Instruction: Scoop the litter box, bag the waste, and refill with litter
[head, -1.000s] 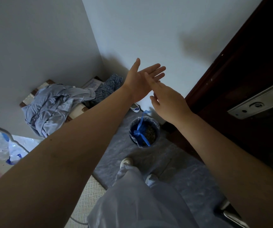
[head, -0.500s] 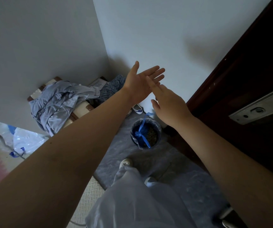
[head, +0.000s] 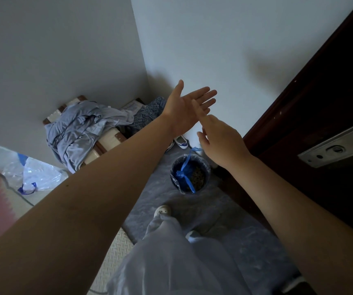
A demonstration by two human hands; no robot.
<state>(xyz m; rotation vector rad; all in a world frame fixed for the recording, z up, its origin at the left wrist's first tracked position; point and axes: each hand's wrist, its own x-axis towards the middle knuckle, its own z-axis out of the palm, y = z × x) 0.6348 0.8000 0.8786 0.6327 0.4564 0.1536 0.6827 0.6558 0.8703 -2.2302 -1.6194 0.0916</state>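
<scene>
Over the last second little had moved. The left hand [head: 187, 109] stayed flat and palm-up in front of the wall, holding nothing. The right hand [head: 222, 141] kept its straight fingers laid across that palm and only slid a little along it, also holding nothing. The view had drifted slightly, while the bin [head: 209, 173] kept its place on the grey mat [head: 224, 209], below the right hand and close to the dark door [head: 331, 103].

The bin's blue liner bag [head: 177, 182] stood open with its drawstring loose over brownish granules [head: 198, 177], probably the scooped waste, though the dim light made that uncertain. This looked like a dusting-off of the hands. The bagging seemed nearly done, with the bag yet to be tied and the refill still ahead. No litter box was in view.

No brand, label or writing could be read anywhere, not even on the door's metal latch plate [head: 337, 149].
</scene>
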